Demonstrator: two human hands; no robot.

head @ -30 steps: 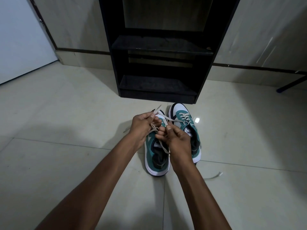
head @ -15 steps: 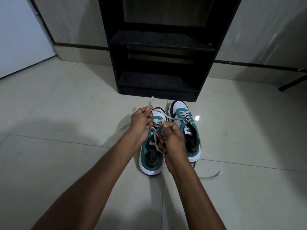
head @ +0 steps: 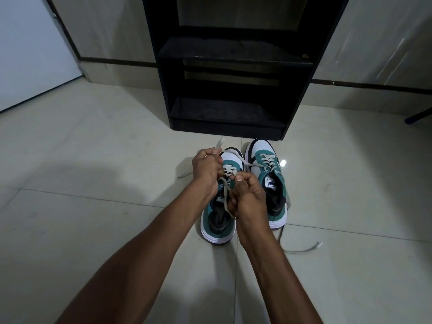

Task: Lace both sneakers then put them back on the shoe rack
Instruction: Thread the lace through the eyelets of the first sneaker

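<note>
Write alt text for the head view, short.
Two bare hands lace the left sneaker of a green-and-white pair on a tiled floor: the left hand pinches a lace end, the right hand grips the lace over the tongue. The right sneaker sits beside it, before an empty black rack.

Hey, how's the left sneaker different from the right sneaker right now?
The left sneaker is only partly laced and both hands are on its lace; the right sneaker has crossings all the way up and nobody touches it. The left hand and right hand each have a grip on the left sneaker's lace, while the right sneaker's lace end trails loose on the floor. Both are teal and white, side by side, toes toward the shoe rack.
</note>
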